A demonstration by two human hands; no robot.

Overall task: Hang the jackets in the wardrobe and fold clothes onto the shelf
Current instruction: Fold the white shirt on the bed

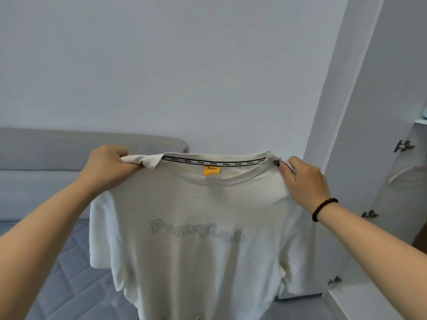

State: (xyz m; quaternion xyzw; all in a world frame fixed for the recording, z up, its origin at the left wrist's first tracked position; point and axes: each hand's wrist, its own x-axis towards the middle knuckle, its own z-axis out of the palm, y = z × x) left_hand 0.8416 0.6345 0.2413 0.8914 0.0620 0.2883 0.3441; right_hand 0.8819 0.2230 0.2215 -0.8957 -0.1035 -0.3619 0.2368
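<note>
A cream T-shirt (198, 239) with a yellow neck label and faint lettering hangs spread out in front of me, held up by its shoulders. My left hand (108, 167) grips the bunched left shoulder seam. My right hand (305, 181), with a dark bead bracelet on its wrist, pinches the right shoulder beside the collar. The shirt's hem drops below the frame.
A bed with a grey quilted mattress (69, 273) and a padded grey headboard (57, 153) lies at the lower left, under a white wall. An open white wardrobe door (392, 204) with metal hinges stands at the right. A pink hanger (406, 170) shows behind it.
</note>
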